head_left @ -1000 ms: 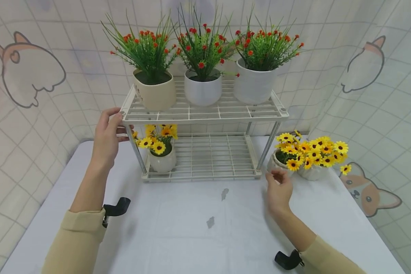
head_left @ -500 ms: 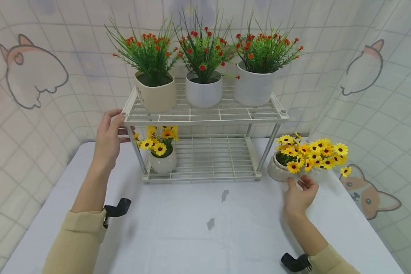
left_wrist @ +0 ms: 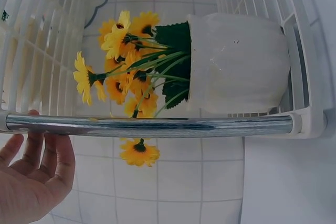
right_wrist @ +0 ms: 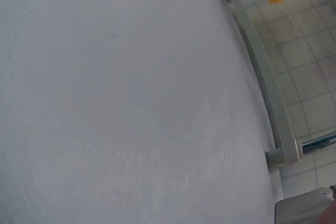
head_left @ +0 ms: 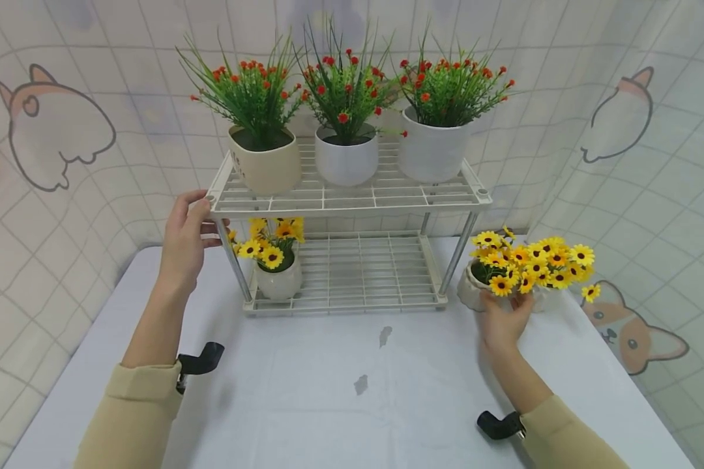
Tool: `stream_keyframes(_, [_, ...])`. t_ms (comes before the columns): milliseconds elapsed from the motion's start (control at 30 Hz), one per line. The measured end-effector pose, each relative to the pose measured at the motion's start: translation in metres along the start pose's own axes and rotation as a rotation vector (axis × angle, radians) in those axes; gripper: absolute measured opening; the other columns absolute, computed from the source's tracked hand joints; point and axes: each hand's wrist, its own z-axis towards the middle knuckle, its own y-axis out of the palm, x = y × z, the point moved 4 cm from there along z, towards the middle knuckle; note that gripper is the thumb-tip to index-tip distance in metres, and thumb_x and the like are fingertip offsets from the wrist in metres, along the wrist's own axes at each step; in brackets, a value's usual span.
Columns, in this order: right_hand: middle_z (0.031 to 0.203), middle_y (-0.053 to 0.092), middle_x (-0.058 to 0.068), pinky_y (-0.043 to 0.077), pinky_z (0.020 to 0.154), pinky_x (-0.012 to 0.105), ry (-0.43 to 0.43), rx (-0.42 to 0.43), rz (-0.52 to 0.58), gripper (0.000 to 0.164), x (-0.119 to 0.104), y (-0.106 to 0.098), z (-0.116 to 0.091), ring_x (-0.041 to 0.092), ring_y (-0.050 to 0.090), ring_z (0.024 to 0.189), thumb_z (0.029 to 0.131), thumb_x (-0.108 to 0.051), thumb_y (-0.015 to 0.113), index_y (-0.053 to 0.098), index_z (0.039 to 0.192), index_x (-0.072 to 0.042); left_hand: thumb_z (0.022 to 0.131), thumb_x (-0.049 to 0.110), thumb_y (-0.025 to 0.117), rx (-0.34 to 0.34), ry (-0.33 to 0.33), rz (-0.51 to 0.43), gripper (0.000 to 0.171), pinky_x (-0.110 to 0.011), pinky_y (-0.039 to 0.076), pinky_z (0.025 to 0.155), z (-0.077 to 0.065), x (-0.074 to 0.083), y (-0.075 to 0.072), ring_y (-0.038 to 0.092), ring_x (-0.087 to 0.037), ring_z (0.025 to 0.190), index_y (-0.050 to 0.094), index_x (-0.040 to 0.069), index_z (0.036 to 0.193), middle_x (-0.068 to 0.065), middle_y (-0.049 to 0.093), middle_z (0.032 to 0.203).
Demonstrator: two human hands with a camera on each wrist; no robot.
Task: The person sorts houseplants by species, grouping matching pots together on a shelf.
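My left hand (head_left: 183, 241) grips the top left front corner of a white two-tier wire rack (head_left: 352, 210). Its fingers (left_wrist: 59, 163) reach behind the chrome post (left_wrist: 157, 126). At the rack's right, my right hand (head_left: 506, 319) touches a whitish pot of yellow daisies (head_left: 471, 292) on the table, thumb against its front. Flowers hide part of the fingers, so the hold is unclear. Close by on the right stands another pot of yellow daisies (head_left: 563, 264), its pot mostly covered. In the right wrist view, the pot (right_wrist: 304, 208) shows only at the bottom corner.
Three pots of red flowers and grass, one cream (head_left: 266, 166) and two white (head_left: 347, 163), stand on the top shelf. A small pot of yellow daisies (head_left: 279, 280) occupies the lower shelf's left end. A tiled-pattern curtain (head_left: 152, 130) surrounds the white-covered table (head_left: 305, 391).
My right hand has moved rightward from beside the rack, then forward to the daisy pot. My left hand stays on the rack corner.
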Motion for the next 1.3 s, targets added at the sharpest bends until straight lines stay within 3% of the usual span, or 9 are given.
stream_keyframes(167, [0.162,0.026,0.008,0.029,0.115,0.024,-0.022,-0.038,0.058,0.087,-0.001,0.008,0.004,0.017,0.024,0.147,0.092,-0.001,0.074,0.022,0.161,-0.016,0.111,0.041,0.032,-0.002,0.001,0.003,0.051,-0.031,0.051,0.084,0.0,-0.001,0.0,0.06,-0.02,0.1,0.04,0.013,0.153,-0.007,0.06,0.117])
stream_keyframes(400, [0.169,0.015,-0.001,0.012,0.119,0.021,0.022,-0.057,-0.003,0.1,-0.007,0.015,0.009,0.011,0.012,0.153,0.09,-0.005,0.078,0.012,0.163,-0.018,0.111,0.042,0.032,-0.001,0.0,0.003,0.051,-0.032,0.051,0.085,0.0,-0.001,0.001,0.06,-0.022,0.101,0.039,0.014,0.153,-0.009,0.06,0.119])
stream_keyframes(733, [0.169,0.013,0.001,0.018,0.118,0.022,0.065,-0.066,0.013,0.108,-0.01,0.024,0.013,0.016,0.014,0.153,0.086,0.002,0.079,0.006,0.163,-0.02,0.111,0.042,0.031,0.003,-0.009,-0.005,0.051,-0.031,0.05,0.084,0.0,-0.002,0.0,0.06,-0.018,0.098,0.039,0.014,0.154,-0.007,0.06,0.117])
stream_keyframes(1000, [0.17,0.009,0.001,0.016,0.119,0.023,0.14,-0.047,0.019,0.12,-0.004,0.027,0.017,0.016,0.011,0.154,0.084,-0.01,0.086,-0.002,0.163,-0.022,0.111,0.041,0.032,0.006,-0.014,-0.022,0.05,-0.032,0.05,0.085,0.0,-0.003,0.0,0.06,-0.018,0.098,0.041,0.014,0.153,-0.007,0.061,0.115])
stream_keyframes(1300, [0.17,0.01,0.001,0.018,0.119,0.023,0.115,-0.028,0.039,0.118,-0.003,0.028,0.017,0.017,0.012,0.154,0.083,-0.007,0.086,0.001,0.163,-0.021,0.111,0.043,0.032,0.006,0.002,-0.023,0.051,-0.031,0.05,0.083,0.0,-0.002,0.001,0.06,-0.018,0.097,0.041,0.014,0.153,-0.006,0.061,0.113])
